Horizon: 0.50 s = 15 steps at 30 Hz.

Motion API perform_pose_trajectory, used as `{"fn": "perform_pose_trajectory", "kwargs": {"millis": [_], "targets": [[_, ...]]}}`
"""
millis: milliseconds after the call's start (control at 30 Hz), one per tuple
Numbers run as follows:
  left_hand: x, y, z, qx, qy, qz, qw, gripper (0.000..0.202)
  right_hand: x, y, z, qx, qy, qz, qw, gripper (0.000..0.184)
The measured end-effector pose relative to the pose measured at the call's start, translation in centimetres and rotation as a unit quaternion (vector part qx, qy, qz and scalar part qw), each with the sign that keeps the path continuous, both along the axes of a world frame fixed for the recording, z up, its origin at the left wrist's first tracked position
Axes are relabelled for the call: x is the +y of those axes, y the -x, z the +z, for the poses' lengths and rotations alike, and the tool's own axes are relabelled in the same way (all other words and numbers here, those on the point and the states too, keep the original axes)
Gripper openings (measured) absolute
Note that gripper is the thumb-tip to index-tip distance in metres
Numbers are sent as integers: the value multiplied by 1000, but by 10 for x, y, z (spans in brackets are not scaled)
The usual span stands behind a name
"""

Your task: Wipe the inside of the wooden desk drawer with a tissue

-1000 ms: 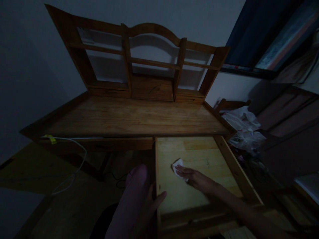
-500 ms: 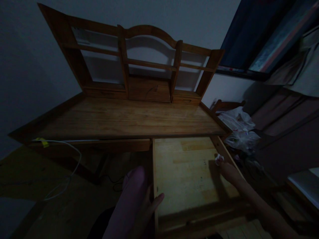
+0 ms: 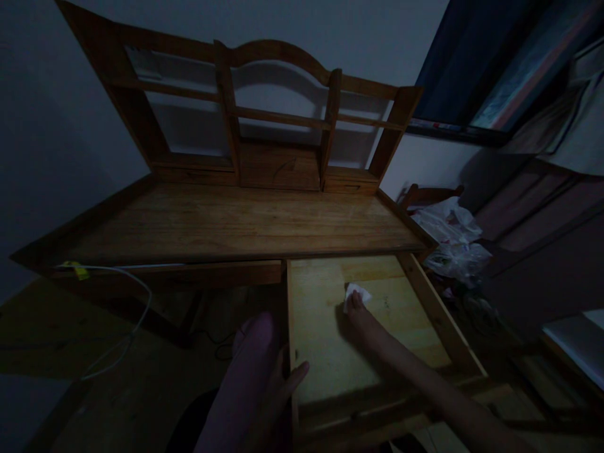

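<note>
An open wooden drawer (image 3: 438, 314) is pulled out from the right side of a wooden desk (image 3: 245, 220). My right hand (image 3: 362, 321) reaches into the drawer and presses a small white cloth (image 3: 355, 294) onto its pale bottom, fingers closed over it. My left hand (image 3: 283, 385) grips the drawer's left side wall near the front, thumb lying inside. My leg in dark pink trousers (image 3: 240, 390) shows just left of the drawer. The room is very dim.
A wooden hutch with shelves (image 3: 264, 113) stands at the back of the desk. A white cable with a yellow tag (image 3: 75, 270) hangs off the left front edge. Plastic bags (image 3: 453, 239) lie on a chair to the right. Dark furniture stands beyond.
My right hand swept the cloth from the drawer's middle to its right wall, then back left and further in. My left hand stayed on the drawer wall.
</note>
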State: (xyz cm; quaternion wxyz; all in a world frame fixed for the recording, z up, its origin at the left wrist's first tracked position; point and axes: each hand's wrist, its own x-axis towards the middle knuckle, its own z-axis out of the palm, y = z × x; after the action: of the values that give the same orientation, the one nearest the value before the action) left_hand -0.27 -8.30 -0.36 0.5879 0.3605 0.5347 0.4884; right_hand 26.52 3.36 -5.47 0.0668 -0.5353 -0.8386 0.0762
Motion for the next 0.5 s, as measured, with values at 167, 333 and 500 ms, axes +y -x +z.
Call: {"fn": "perform_pose_trajectory", "kwargs": {"millis": [167, 333, 500], "targets": [[-14, -5, 4, -4, 0, -14, 1000, 62, 17, 71, 11, 117, 73, 123, 983, 78], [-12, 3, -1, 20, -2, -17, 1000, 67, -9, 103, 12, 151, 123, 212, 958, 96], [11, 19, -4, 37, -15, -6, 999, 82, -31, 80, 33, 168, 155, 257, 939, 70]]}}
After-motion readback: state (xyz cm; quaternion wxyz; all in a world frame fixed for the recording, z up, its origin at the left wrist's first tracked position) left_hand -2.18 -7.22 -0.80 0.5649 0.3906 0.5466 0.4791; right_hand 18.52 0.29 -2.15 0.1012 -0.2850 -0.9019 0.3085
